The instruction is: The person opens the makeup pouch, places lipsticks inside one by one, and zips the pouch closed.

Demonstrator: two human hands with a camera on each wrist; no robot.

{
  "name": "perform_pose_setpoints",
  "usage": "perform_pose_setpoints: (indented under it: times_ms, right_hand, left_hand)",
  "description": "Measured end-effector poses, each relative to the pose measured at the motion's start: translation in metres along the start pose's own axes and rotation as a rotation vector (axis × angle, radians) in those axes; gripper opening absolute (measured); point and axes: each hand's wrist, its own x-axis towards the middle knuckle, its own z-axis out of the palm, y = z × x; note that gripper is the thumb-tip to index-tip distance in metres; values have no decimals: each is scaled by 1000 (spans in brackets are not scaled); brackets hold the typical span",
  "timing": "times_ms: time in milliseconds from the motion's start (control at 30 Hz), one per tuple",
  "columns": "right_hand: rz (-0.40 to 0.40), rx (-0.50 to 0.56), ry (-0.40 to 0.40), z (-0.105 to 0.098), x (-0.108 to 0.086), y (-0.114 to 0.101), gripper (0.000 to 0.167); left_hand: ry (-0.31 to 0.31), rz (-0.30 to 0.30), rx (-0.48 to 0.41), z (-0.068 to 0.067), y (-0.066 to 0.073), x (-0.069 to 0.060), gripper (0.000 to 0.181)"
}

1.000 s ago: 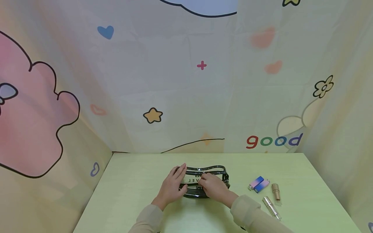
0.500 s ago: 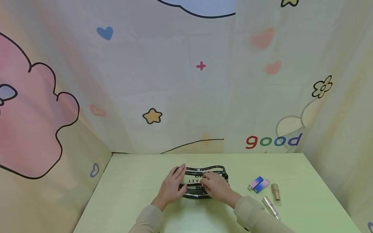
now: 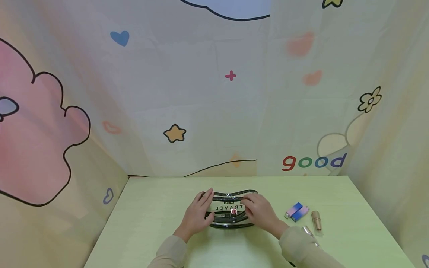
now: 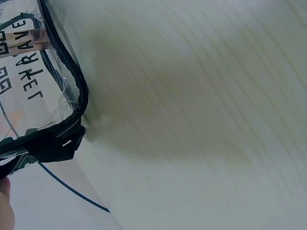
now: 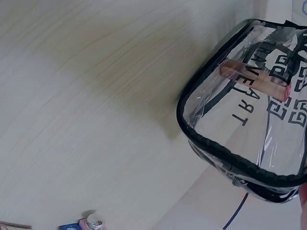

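A clear travel pouch (image 3: pixel 229 208) with black trim and black lettering lies on the table between both hands. My left hand (image 3: pixel 197 213) holds its left end, fingers at the far side and thumb at the near side. At the right end, my right hand (image 3: pixel 263 214) pinches the pouch's upper part with bent fingers; whether a zip pull is between them cannot be seen. Through the clear wall in the right wrist view shows a pinkish-brown tube (image 5: pixel 254 80) with a red end, like a lipstick. Only the edge of the left hand (image 4: pixel 5 208) enters the left wrist view.
Right of the pouch lie two small blue-and-pink objects (image 3: pixel 296 212) with metallic ends. Beside them are a gold-brown tube (image 3: pixel 316 219) and a shiny tube (image 3: pixel 309 231), partly hidden by the right sleeve. A printed cloth (image 3: pixel 201 93) hangs behind the table (image 3: pixel 151 208).
My right hand has slid right along the pouch to its right end, uncovering more lettering and the red tube end. The right sleeve now covers part of the shiny tube. The left hand stays put.
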Motion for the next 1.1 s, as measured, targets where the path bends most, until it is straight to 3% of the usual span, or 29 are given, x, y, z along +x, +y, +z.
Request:
perform_pose_setpoints:
  times_ms: [533, 767, 1100]
  right_hand:
    - [90, -22, 45, -10, -18, 25, 24]
    - [123, -54, 86, -11, -30, 41, 22]
    - [250, -108, 35, -16, -50, 61, 29]
  left_hand:
    - [-30, -17, -10, -1, 0, -1, 62]
    - [3, 6, 1, -1, 0, -1, 61]
    - [-38, -17, -19, -1, 0, 0, 62]
